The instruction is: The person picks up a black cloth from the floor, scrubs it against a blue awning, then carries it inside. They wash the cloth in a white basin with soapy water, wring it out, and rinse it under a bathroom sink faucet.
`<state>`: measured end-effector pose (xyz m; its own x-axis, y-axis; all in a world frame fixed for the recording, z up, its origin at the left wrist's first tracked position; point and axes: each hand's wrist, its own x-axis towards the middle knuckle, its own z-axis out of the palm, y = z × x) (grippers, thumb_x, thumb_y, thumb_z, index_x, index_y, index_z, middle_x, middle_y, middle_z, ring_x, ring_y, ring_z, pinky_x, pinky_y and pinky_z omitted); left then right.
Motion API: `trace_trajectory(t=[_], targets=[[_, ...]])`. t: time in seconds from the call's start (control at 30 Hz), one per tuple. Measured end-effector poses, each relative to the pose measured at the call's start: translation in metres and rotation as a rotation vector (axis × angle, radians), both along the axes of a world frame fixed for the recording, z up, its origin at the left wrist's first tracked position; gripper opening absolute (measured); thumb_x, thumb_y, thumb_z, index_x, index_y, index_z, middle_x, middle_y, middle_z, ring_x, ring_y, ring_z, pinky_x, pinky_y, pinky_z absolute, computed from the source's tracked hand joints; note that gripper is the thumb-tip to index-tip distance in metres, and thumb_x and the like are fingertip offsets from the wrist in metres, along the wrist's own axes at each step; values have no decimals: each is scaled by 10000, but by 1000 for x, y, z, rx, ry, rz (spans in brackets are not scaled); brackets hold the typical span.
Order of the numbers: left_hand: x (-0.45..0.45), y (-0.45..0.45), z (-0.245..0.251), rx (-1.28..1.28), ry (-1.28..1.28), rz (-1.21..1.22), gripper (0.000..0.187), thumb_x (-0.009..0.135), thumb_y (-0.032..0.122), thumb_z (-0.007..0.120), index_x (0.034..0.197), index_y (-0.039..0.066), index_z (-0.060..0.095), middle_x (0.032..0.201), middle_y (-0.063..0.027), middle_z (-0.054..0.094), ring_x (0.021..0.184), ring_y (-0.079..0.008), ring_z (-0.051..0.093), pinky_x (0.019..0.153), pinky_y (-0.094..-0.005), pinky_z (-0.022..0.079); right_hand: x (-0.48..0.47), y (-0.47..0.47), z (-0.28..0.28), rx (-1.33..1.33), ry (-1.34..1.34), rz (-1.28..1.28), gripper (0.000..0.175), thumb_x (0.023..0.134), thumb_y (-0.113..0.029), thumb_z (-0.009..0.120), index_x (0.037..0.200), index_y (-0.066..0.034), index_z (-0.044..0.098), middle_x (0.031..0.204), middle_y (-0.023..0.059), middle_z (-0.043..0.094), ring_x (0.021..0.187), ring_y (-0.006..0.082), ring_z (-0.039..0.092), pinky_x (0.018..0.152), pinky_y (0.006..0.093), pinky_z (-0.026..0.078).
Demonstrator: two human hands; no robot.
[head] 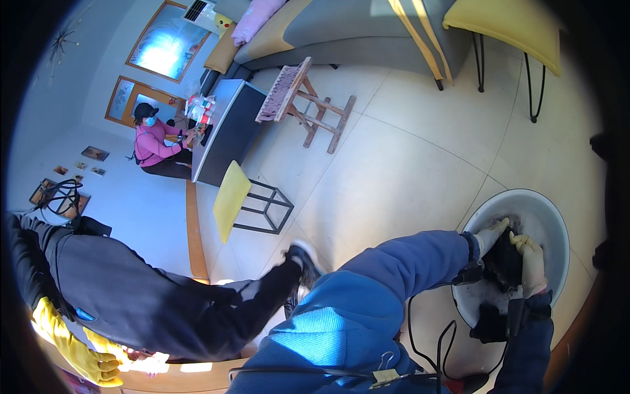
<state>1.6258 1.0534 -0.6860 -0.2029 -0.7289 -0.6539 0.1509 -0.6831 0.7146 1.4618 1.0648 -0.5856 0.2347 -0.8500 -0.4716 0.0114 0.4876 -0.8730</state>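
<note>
Both my hands, in pale rubber gloves, are inside a white basin (553, 231) with a thin dark rim on the floor. My left hand (490, 236) pinches one side of a wet black cloth (504, 263). Against the other side of that cloth, my right hand (531, 261) has its fingers curled and grips it. Greyish suds or liquid with dark specks lie around the cloth. Another black cloth (489, 322) hangs over the basin's near rim, below my wrists. Dark straps and small black devices sit on both my wrists.
A co-worker in dark trousers and yellow gloves (101, 367) stands close on my left. Another person (155, 140) works at a table (234, 128). Stools (236, 197) and a wooden folding stool (315, 106) stand on the tiles. A black cable (438, 344) loops beside me.
</note>
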Motion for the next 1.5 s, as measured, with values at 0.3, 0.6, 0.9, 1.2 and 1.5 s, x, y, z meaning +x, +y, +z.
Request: trace_trajectory(t=[0.3, 0.6, 0.9, 1.2, 1.5], targets=[[-19, 13, -5, -54, 694, -181, 390, 939, 451, 556, 1051, 89, 649, 981, -102, 685, 850, -192, 636, 762, -321, 511, 19, 13, 3, -501, 760, -18, 237, 918, -271, 588, 907, -47, 666, 833, 162, 666, 793, 286, 646, 726, 361, 478], [-3, -4, -32, -343, -598, -474, 381, 961, 342, 509, 1187, 56, 619, 1111, -147, 655, 1034, -292, 613, 889, -361, 482, -62, 11, -61, -250, 1033, -50, 415, 955, -360, 530, 1200, -33, 605, 1143, 233, 627, 1122, 389, 558, 946, 416, 427], [19, 26, -27, -463, -858, -863, 398, 1008, 261, 363, 1366, 125, 473, 1336, -202, 523, 1174, -419, 522, 1010, -403, 422, -18, 50, -83, -116, 1019, -15, 823, 778, -70, 625, 1514, -160, 267, 1238, 251, 581, 1097, 441, 570, 948, 436, 468], [32, 4, 20, 287, 439, -56, 644, 891, 668, 492, 1223, 124, 587, 1094, -93, 652, 913, -233, 648, 792, -385, 560, 34, 37, 8, 108, -99, -132, 474, 752, -54, 612, 1209, 70, 600, 1029, 143, 680, 917, 181, 612, 830, 255, 474], [33, 14, 44, -69, 476, -253, 328, 960, 218, 554, 1248, 63, 552, 1135, -94, 622, 1026, -200, 607, 903, -341, 519, 37, 32, 18, -434, 748, -34, 328, 853, -315, 515, 1007, -90, 697, 949, 172, 692, 905, 318, 669, 813, 389, 526]])
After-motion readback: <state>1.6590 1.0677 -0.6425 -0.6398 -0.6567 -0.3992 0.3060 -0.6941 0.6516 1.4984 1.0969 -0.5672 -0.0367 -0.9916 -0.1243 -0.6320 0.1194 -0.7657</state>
